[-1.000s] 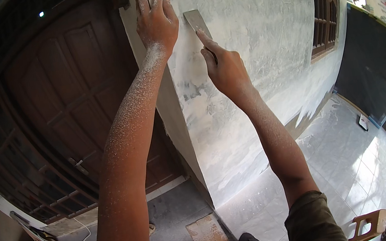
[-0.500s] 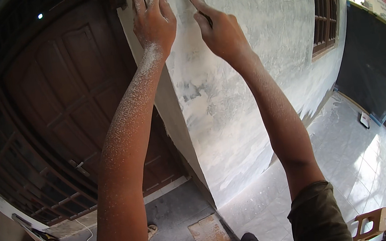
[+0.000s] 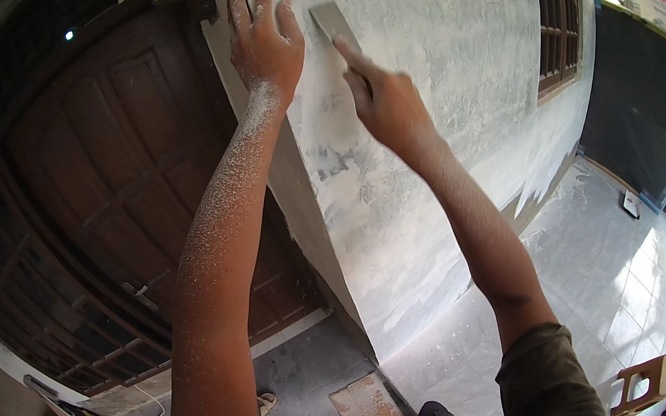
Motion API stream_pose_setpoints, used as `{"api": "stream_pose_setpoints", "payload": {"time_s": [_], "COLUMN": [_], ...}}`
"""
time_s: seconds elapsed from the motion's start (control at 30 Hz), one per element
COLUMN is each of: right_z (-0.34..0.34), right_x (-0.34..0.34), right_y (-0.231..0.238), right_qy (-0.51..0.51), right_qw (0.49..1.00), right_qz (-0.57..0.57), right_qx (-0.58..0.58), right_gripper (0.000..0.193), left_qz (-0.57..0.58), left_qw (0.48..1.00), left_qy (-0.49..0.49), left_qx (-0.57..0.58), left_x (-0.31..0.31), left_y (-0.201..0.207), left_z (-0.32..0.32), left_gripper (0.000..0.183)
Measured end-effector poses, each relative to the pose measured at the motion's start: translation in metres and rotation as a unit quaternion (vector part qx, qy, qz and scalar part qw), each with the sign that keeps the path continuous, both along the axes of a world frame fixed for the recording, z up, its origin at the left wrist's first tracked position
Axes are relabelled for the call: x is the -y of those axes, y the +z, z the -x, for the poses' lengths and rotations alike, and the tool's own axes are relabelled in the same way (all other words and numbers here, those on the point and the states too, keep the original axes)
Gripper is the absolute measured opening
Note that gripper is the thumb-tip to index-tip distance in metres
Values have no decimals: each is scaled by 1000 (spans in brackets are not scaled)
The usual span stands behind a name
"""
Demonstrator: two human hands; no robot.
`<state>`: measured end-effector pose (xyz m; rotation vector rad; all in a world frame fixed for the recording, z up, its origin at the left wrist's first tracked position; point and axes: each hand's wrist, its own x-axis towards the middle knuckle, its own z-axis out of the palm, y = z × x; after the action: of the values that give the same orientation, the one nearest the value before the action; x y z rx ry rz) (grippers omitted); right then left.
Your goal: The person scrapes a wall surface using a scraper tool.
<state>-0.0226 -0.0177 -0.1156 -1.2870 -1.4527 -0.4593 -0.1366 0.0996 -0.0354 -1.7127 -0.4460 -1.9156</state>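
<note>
While the right hand [image 3: 394, 110] grasps a flat scraper [image 3: 337, 24], its index finger extended along the blade, the left hand [image 3: 267, 51] is placed at the outer wall corner with fingers extended and spread, not clenched; its palm is hidden, so anything beneath it cannot be confirmed. The scraper is at the upper part of the wall [image 3: 445, 98], just to the right of the left hand, with the blade lying close to the surface; whether its edge bears on it cannot be told. Judged by appearance, the surface work is partway along: a pale coating covers most of the wall face, but its finish is uneven. Mottled grey areas remain across the upper face, and a darker patch [image 3: 335, 162] shows below the scraper, near the corner. Towards the far end, the coating terminates in a ragged lower border above a bare grey strip, which appears unfinished. The narrow return beside the door [image 3: 110, 163] is duller and probably also outstanding. Farther out, the wall holds a barred window [image 3: 557, 15]; on the tiled floor [image 3: 571, 294] below stands a stool [image 3: 646, 385].
</note>
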Motion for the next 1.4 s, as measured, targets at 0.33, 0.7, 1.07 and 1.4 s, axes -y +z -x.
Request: {"api": "stream_pose_setpoints", "payload": {"time_s": [0.33,0.7,1.07,1.4], "right_z": [4,3,13,9], "right_x": [-4,-4,-1,2], "right_y": [3,10,8,19], "right_qy": [-7,-14,5,-3], "right_qw": [1000,999,1000,999], "right_qz": [-25,-25,-29,-40], "right_qx": [12,18,-2,6], "right_gripper": [49,47,46,44], "left_qz": [-4,35,13,-12], "left_qw": [999,998,999,997], "left_qy": [-33,-47,-38,-72], "left_qx": [18,-4,1,-2], "left_x": [-5,3,2,-1], "left_y": [-3,-1,1,3], "left_z": [-4,-1,0,-6], "left_gripper": [49,53,52,50]}}
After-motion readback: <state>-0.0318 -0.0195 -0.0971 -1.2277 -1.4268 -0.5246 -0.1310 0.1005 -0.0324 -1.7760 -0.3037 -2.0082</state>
